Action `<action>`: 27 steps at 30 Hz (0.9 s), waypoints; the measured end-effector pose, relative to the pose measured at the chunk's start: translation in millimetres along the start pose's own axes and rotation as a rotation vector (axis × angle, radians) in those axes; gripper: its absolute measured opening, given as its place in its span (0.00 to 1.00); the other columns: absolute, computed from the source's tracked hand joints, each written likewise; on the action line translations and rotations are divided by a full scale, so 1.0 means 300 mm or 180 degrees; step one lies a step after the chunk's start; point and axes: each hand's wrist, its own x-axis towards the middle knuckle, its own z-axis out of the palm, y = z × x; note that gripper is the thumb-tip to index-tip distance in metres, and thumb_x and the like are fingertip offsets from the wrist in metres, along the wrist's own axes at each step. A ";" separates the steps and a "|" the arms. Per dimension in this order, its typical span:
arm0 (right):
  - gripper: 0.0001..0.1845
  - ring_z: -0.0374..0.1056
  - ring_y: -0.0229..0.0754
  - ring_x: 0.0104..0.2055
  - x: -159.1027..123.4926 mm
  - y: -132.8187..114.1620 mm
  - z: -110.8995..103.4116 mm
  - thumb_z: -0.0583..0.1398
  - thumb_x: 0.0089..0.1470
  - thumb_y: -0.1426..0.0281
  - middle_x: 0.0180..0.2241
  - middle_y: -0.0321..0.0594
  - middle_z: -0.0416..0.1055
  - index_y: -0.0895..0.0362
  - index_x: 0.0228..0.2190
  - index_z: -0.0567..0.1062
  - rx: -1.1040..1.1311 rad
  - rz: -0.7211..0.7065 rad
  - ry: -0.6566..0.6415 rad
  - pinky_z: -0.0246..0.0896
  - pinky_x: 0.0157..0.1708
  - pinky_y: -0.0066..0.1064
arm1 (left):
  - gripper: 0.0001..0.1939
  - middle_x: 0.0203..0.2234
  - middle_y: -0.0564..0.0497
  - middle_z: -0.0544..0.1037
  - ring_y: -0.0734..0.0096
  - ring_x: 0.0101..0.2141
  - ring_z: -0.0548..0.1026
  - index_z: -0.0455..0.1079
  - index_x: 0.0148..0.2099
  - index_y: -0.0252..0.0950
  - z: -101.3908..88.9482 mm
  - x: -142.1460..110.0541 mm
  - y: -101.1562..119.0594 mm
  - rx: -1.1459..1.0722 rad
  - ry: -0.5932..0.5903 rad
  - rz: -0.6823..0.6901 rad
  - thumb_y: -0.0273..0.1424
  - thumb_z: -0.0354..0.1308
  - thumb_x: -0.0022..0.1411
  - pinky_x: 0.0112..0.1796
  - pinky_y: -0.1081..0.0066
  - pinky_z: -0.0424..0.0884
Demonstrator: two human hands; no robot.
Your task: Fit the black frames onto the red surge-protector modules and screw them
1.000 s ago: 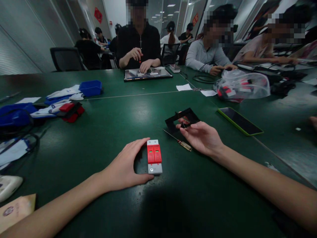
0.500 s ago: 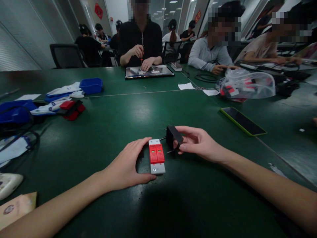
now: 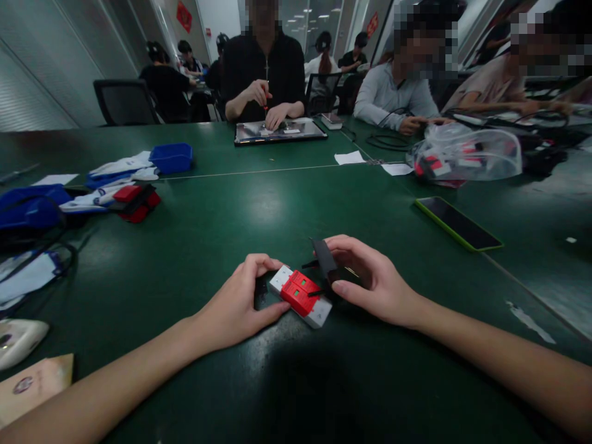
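Slants the bare left forearm [image 3: 134,365] in from the near left of the red-and-grey rectangular plastic module [image 3: 298,292], wrist nearly straight. Curves the bare left hand [image 3: 240,302] into a C about the module's far left end, thumb at the near side, fingers together at the far one. Extends the bare right forearm [image 3: 485,345] in from the near right. Poises the bare right hand [image 3: 383,282] just right of the module, fingers curled, thumb pointing toward it, pinching.
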 end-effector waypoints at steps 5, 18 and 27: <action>0.19 0.70 0.45 0.50 -0.001 -0.050 0.020 0.64 0.62 0.63 0.50 0.43 0.71 0.52 0.53 0.72 -0.0707 -0.0198 0.0171 0.70 0.47 0.34 | 0.28 0.49 0.43 0.74 0.52 0.50 0.76 0.57 0.56 0.42 -0.002 0.002 0.011 0.0200 -0.0013 -0.0030 0.40 0.67 0.60 0.51 0.51 0.72; 0.26 0.71 0.51 0.53 -0.020 -0.037 0.107 0.64 0.62 0.63 0.53 0.50 0.73 0.54 0.59 0.69 -0.1347 -0.0534 -0.0124 0.69 0.53 0.44 | 0.39 0.51 0.43 0.75 0.51 0.52 0.76 0.56 0.63 0.41 0.001 0.003 0.008 0.0319 0.0005 0.0049 0.38 0.70 0.55 0.54 0.52 0.72; 0.27 0.71 0.50 0.56 -0.017 -0.005 0.103 0.65 0.60 0.64 0.54 0.50 0.74 0.56 0.59 0.68 -0.1141 -0.0633 -0.0188 0.68 0.57 0.42 | 0.32 0.55 0.45 0.75 0.52 0.53 0.74 0.62 0.62 0.42 -0.033 0.007 0.017 0.0270 -0.0191 0.0257 0.42 0.66 0.59 0.56 0.56 0.69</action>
